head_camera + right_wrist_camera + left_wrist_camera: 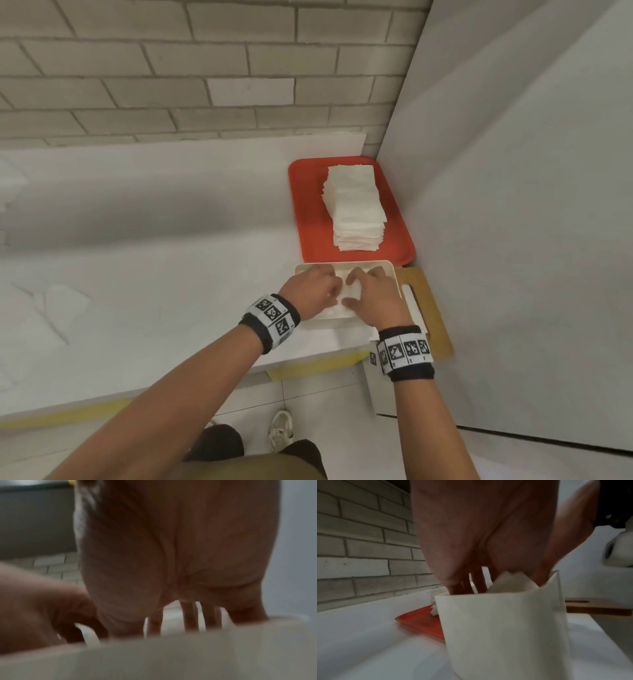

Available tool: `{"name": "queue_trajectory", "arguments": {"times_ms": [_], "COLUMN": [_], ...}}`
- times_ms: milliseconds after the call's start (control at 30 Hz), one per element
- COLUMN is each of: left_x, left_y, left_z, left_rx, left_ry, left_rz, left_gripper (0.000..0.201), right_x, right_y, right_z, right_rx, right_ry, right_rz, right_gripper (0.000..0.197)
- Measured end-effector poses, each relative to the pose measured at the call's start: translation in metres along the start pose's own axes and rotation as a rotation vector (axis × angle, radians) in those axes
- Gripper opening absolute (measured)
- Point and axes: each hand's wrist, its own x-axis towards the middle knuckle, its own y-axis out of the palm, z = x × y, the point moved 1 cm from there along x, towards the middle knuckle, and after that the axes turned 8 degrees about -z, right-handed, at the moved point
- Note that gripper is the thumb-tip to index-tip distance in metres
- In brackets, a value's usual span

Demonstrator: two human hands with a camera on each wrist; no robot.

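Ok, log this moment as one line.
left hand: in cream box, at napkin, grip unclear | right hand: in same box, fingers straight | napkin stack: on red tray behind box
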Motion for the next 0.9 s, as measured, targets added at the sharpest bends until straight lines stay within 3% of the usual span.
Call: {"name": "queue_trajectory", "arguments": {"times_ms": [100, 233, 333, 400, 500, 600, 733, 900], "left_x": [-0.001, -0.004, -0.006, -0.015, -0.059, -0.141, -0.260, -0.374], "left_y": [-0.007, -0.004, 0.000, -0.011, -0.041, -0.062, -0.076, -0.101], "left_z": [0.002, 0.000, -0.008, -0.004, 0.015, 0.057, 0.150, 0.292], "left_rx": [0.158, 0.398, 0.401, 0.320, 0.107, -0.104, -0.164, -0.147], "left_ry": [-0.024, -0.017, -0.017, 0.008, 0.109, 0.015, -0.279, -0.578], "left_rz": [0.165, 0.215, 0.236, 0.165, -0.099, -0.375, -0.503, -0.579], "left_gripper": [0.019, 0.034, 0.039, 0.033, 0.019, 0.010, 0.006, 0.014], "right_x": [0.007, 0.009, 0.005, -0.002, -0.028, -0.071, -0.104, -0.116], "right_y": [0.005, 0.010, 0.011, 0.007, 0.004, 0.017, 0.082, 0.171], "right_z": [-0.007, -0.012, -0.002, 0.011, 0.053, 0.126, 0.227, 0.346], "right_rx": [0.011, -0.071, -0.068, -0.065, 0.122, 0.427, 0.688, 0.696], "right_ry": [0.101, 0.152, 0.158, 0.161, 0.124, 0.031, -0.006, 0.005], "right_rz": [0.092, 0.086, 0.049, -0.014, -0.333, -0.538, -0.413, -0.225], "right_gripper": [0.050, 0.059, 0.055, 0.050, 0.042, 0.023, 0.012, 0.011]}}
